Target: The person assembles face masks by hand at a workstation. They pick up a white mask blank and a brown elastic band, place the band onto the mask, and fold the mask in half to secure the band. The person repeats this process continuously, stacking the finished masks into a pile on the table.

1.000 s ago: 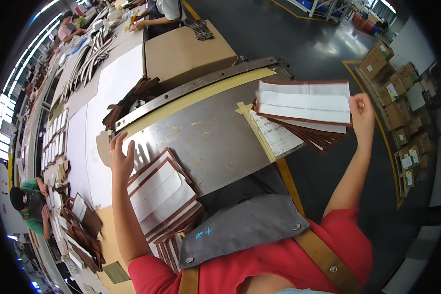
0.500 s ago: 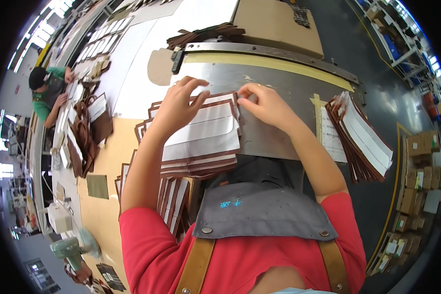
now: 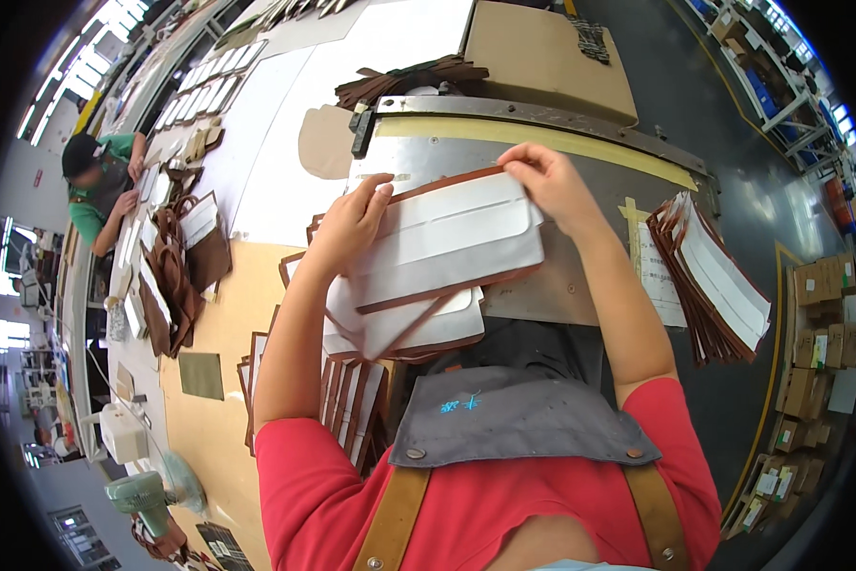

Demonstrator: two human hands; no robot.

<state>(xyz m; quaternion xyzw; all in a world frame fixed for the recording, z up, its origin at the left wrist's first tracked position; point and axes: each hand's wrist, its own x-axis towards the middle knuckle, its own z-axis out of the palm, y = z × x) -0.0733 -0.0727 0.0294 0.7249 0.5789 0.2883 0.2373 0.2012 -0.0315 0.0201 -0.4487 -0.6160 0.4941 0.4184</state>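
A white-lined brown panel [image 3: 447,242], its brown edging showing along the top and bottom, is raised and tilted above a stack of similar panels [image 3: 461,324]. At its upper right corner, my right hand [image 3: 554,188] pinches the edge between thumb and fingers. My left hand [image 3: 354,226] grips the upper left corner, the thumb along the edge and the other fingers partly hidden. Below the raised panel's left end, another panel's corner is blurred and hangs askew over the stack. Under both hands lies the metal plate [image 3: 533,303] of a bench.
A metal bar [image 3: 542,119] crosses the plate's far side, with a cardboard box [image 3: 542,57] behind it. To the right stands a fanned pile of panels [image 3: 714,276]. More panels [image 3: 352,400] lie by my left elbow. A co-worker [image 3: 99,186] sits at the far left near a fan [image 3: 138,500].
My right hand has taken the top panel's right corner and lifted it, moving the panel rightward off the stack. My left hand has closed on its left corner. The view has shifted slightly.
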